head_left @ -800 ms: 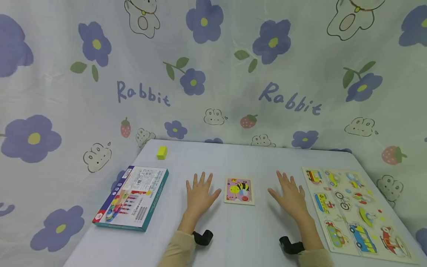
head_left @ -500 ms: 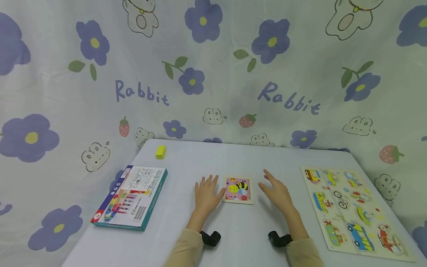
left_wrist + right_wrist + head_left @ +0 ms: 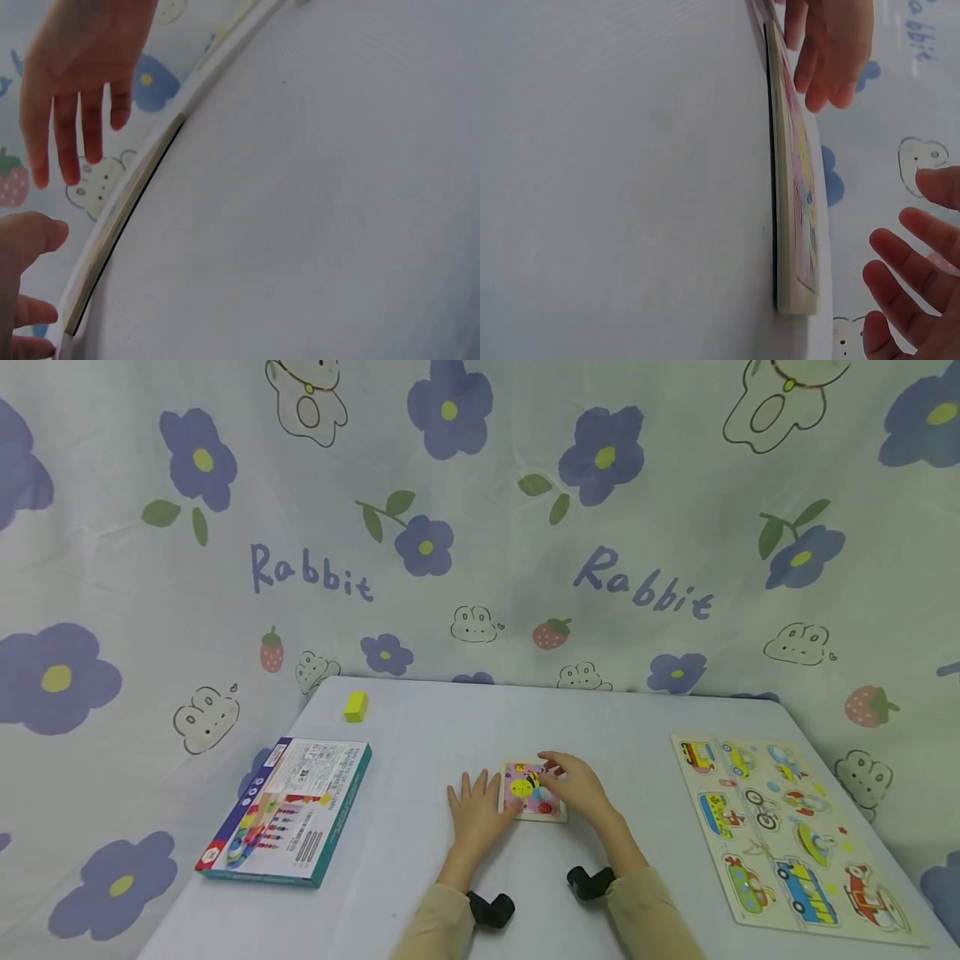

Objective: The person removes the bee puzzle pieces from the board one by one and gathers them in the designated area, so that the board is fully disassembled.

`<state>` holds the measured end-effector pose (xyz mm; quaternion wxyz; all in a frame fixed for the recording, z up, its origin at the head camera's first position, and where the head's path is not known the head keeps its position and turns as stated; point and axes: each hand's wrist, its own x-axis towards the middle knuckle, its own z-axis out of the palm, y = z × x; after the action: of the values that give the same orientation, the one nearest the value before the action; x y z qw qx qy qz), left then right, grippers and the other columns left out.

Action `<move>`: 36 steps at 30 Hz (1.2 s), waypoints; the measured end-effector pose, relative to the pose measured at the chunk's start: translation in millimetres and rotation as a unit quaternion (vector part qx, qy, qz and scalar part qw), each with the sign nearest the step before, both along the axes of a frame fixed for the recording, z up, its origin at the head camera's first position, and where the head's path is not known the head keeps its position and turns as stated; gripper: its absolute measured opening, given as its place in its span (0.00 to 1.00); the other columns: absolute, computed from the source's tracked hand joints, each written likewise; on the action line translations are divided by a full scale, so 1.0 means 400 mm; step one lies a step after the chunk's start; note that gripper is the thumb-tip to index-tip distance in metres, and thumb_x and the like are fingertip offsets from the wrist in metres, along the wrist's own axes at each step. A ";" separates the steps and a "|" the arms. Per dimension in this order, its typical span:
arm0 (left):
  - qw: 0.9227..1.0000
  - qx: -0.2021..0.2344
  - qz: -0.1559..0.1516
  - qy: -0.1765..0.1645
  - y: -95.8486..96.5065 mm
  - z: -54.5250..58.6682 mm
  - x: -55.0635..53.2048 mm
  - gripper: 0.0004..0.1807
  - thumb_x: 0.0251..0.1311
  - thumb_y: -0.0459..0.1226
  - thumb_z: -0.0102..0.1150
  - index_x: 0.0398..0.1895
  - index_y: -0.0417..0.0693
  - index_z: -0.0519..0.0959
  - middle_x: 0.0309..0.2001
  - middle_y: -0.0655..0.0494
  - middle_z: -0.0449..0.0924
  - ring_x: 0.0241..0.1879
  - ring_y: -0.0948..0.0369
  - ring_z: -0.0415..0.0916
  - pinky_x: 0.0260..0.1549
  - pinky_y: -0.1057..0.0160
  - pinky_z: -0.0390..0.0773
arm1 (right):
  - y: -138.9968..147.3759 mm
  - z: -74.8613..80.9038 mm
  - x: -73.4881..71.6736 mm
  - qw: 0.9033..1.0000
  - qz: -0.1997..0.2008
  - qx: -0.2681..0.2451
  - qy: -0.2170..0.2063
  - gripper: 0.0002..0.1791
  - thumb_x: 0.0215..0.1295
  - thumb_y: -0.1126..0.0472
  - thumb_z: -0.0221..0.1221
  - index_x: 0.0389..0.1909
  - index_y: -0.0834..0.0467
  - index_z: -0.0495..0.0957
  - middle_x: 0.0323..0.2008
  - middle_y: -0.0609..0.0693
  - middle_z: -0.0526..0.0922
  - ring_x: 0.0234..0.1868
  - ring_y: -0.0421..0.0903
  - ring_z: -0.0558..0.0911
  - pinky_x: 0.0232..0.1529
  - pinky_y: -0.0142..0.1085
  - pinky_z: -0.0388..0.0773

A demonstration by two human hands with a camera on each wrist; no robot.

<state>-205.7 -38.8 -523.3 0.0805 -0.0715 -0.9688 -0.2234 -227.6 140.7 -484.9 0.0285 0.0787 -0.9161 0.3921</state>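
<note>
A small square wooden puzzle (image 3: 519,789) with a yellow-and-black bee on pink lies flat mid-table. My left hand (image 3: 477,814) reaches its left side with fingers spread, the thumb overlapping its lower left in the head view. From the right, my right hand (image 3: 583,789) reaches over the puzzle's right edge, fingers loosely bent above it. The right wrist view shows the puzzle's side edge (image 3: 784,195) flat along the table, with the right hand (image 3: 922,277) above it, fingers apart. In the left wrist view, gaps show between the puzzle (image 3: 124,225) and the right fingers (image 3: 67,146).
A flat toy box (image 3: 288,810) with a teal side lies at the left. Behind it stands a yellow block (image 3: 356,706). A large vehicle puzzle board (image 3: 795,839) covers the table's right side. A patterned curtain (image 3: 480,510) hangs behind the white table (image 3: 420,718).
Both hands have moved inward, from either side of the bee puzzle to its edges. The right hand's fingers have gone from spread to loosely bent. The puzzle still lies on the table.
</note>
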 end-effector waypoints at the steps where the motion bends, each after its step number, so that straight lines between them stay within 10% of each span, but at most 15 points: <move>1: 1.000 0.000 0.001 -0.002 0.002 -0.004 0.001 0.37 0.53 0.60 0.53 0.59 0.45 0.72 0.62 0.42 0.66 0.65 0.37 0.53 0.59 0.32 0.44 | -0.008 -0.001 -0.006 1.000 0.006 0.002 0.002 0.22 0.58 0.56 0.62 0.54 0.55 0.75 0.41 0.50 0.80 0.41 0.47 0.76 0.42 0.44 0.75; 36: 1.000 -0.024 -0.005 0.020 -0.001 -0.030 0.009 0.38 0.52 0.61 0.54 0.61 0.49 0.70 0.64 0.45 0.63 0.67 0.39 0.50 0.61 0.35 0.42 | -0.066 -0.030 -0.107 0.988 0.070 0.123 -0.061 0.23 0.45 0.47 0.69 0.42 0.50 0.78 0.33 0.47 0.73 0.35 0.46 0.71 0.35 0.42 0.71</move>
<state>-202.3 -39.3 -535.5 0.0968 -0.0828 -0.9717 -0.1990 -270.5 114.2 -497.1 -0.0645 0.1211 -0.9497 0.2814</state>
